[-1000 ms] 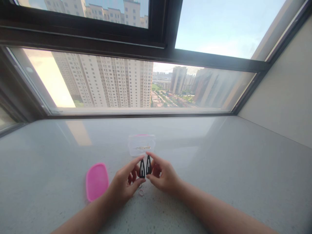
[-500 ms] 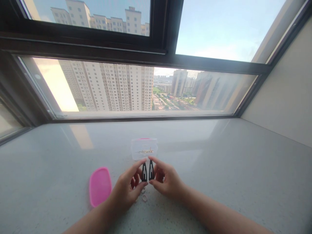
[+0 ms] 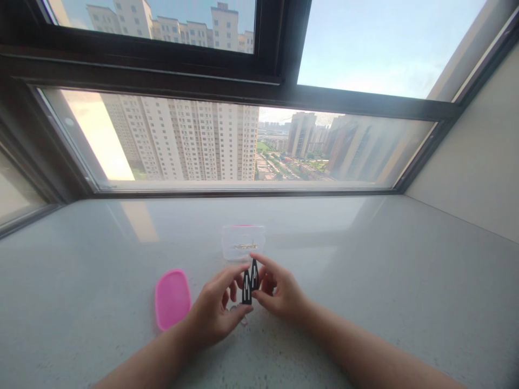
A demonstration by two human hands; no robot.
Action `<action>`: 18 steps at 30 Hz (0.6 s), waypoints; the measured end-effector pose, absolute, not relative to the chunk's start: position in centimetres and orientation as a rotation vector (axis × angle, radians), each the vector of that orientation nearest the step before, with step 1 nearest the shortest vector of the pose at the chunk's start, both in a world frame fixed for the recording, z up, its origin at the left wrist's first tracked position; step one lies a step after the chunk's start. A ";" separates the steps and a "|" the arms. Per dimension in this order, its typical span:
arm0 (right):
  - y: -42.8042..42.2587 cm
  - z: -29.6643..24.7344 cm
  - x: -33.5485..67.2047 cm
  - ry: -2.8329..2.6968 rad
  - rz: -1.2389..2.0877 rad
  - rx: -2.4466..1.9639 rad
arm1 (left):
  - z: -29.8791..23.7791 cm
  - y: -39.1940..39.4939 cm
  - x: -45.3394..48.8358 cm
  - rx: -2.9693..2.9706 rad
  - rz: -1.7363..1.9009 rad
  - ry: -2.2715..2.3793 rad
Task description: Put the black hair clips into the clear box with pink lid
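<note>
Between the thumb and forefinger of my left hand point(image 3: 217, 302), a black snap hair clip point(image 3: 246, 288) is held upright. My right hand point(image 3: 281, 285) pinches a second black snap hair clip point(image 3: 254, 274) in the same way, a little higher and farther back. The two clips overlap at their edges as seen from here; whether they touch I cannot tell. Just beyond the fingertips stands a clear plastic box point(image 3: 227, 246) with several thin gold-coloured pieces point(image 3: 245, 246) inside. Small pale rings point(image 3: 243, 320) lie on the surface below my left thumb, partly hidden by it.
A pink lid point(image 3: 172, 300) rests on the speckled pale sill point(image 3: 365, 281), left of my left forearm. At the back, a dark-framed window point(image 3: 243, 194) borders the sill, and a white wall point(image 3: 478, 178) closes off the right side.
The two clips have come together from a small gap, the right one now higher and slightly behind the left. The whole view has shifted slightly.
</note>
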State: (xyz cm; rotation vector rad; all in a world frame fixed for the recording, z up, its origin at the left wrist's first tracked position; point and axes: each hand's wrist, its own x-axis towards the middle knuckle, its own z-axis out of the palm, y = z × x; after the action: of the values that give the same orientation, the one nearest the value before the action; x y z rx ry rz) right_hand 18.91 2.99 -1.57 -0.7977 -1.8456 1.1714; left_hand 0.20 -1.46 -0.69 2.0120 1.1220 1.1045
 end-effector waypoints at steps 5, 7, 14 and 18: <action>3.1 -1.7 18.9 -1.835 1.147 -0.793 | 0.4 -2.3 0.1 2.199 0.965 0.940; 3.1 -1.8 18.9 -1.834 1.135 -0.791 | 1.0 -2.5 0.2 2.238 0.887 0.918; 3.0 -1.9 18.8 -1.822 1.117 -0.780 | 1.7 -3.0 0.5 2.281 0.812 0.829; 3.1 -2.1 18.9 -1.830 1.129 -0.785 | 1.7 -3.2 0.5 2.284 0.775 0.853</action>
State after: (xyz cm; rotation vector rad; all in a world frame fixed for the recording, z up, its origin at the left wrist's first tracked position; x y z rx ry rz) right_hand 18.89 3.10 -2.12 -0.7848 -1.8304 1.1292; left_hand 0.53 -3.15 1.74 2.2836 0.8527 0.7748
